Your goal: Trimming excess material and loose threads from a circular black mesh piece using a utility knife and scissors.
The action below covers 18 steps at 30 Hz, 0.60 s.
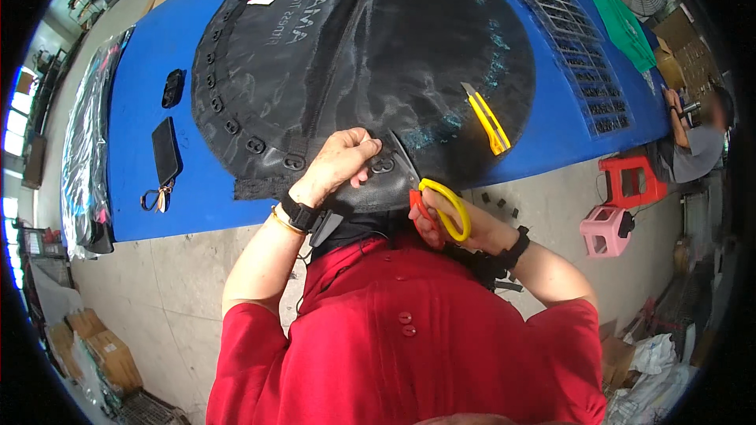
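Observation:
A round black mesh mat (425,55) with white print lies over the blue tabletop, its near edge by my body. Black plastic clips (254,144) line the mat's left rim. My left hand (340,161) is closed in a pinch at the near rim; what sits between the fingertips is too small to make out. Just right of it is a clip (383,164) on the rim. My right hand (479,228) grips scissors (455,203) with red and yellow handles, their blades pointing up beside the left fingertips. A yellow utility knife (490,123) rests on the mat's right side.
Left on the blue table (142,189) are a phone (165,151), a dark oval object (173,88) and plastic-wrapped goods (88,142). Rightward lie a clear sheet with rows of black pieces (587,71) and a green tray (622,27). Red (634,181) and pink (605,232) stools stand near another person (697,145).

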Tool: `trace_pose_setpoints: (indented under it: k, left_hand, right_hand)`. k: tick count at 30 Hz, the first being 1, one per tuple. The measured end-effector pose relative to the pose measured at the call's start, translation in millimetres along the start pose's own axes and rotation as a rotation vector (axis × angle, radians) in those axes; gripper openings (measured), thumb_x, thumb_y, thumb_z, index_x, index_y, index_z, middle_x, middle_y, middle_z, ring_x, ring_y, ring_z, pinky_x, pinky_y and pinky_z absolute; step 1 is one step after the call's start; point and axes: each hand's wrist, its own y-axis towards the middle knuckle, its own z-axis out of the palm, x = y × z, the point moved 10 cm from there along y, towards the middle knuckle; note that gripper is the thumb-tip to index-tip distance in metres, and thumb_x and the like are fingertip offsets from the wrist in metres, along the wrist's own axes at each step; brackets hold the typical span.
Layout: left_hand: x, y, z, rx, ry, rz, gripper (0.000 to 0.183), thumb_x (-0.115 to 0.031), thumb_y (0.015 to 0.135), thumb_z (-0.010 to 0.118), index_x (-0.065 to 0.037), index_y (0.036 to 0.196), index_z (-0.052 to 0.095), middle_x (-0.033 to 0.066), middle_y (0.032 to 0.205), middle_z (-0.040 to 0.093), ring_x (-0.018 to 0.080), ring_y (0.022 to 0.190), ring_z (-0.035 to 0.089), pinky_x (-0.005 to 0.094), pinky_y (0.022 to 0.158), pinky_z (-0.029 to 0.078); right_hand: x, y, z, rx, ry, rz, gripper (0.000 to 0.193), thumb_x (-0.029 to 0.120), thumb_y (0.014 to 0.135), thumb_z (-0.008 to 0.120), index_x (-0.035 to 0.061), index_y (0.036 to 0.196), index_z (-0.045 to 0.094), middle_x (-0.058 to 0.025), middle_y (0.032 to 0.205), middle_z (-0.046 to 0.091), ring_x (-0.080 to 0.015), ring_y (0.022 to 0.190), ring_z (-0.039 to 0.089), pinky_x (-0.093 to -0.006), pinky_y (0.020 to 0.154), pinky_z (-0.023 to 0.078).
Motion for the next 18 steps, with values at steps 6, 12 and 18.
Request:
trace_pose_setpoints:
  k: [6, 12, 18]
  left_hand:
    - [4, 1, -2, -0.007, 0.050, -0.007, 0.027, -0.022, 0.109, 0.064, -0.009, 0.085, 0.059, -0.0037, 0.066, 0.058, 0.0048, 0.052, 0.054, 0.0211, 0.047, 0.045]
    - [0, -2, 0, -0.001, 0.081, 0.006, 0.027, -0.024, 0.108, 0.064, -0.010, 0.085, 0.059, -0.0033, 0.066, 0.058, 0.0054, 0.053, 0.055, 0.0221, 0.048, 0.045]
    - [5, -1, -3, 0.011, 0.061, 0.025, 0.026, -0.023, 0.108, 0.064, -0.010, 0.086, 0.059, -0.0033, 0.066, 0.057, 0.0058, 0.054, 0.055, 0.0223, 0.049, 0.046]
  right_hand:
    - [5, 11, 3, -0.055, -0.016, -0.028, 0.052, 0.059, 0.108, 0.057, 0.0079, 0.106, 0.064, 0.0011, 0.077, 0.057, -0.0121, 0.065, 0.055, -0.0285, 0.060, 0.046]
    - [9, 8, 11, -0.067, -0.054, -0.081, 0.049, 0.056, 0.111, 0.052, 0.0072, 0.106, 0.060, 0.0015, 0.075, 0.051, -0.0117, 0.061, 0.049, -0.0292, 0.058, 0.042]
    - [15, 4, 19, -0.053, -0.155, -0.121, 0.049, 0.054, 0.112, 0.050, 0.0063, 0.107, 0.058, 0.0012, 0.075, 0.049, -0.0114, 0.062, 0.047, -0.0289, 0.058, 0.041]
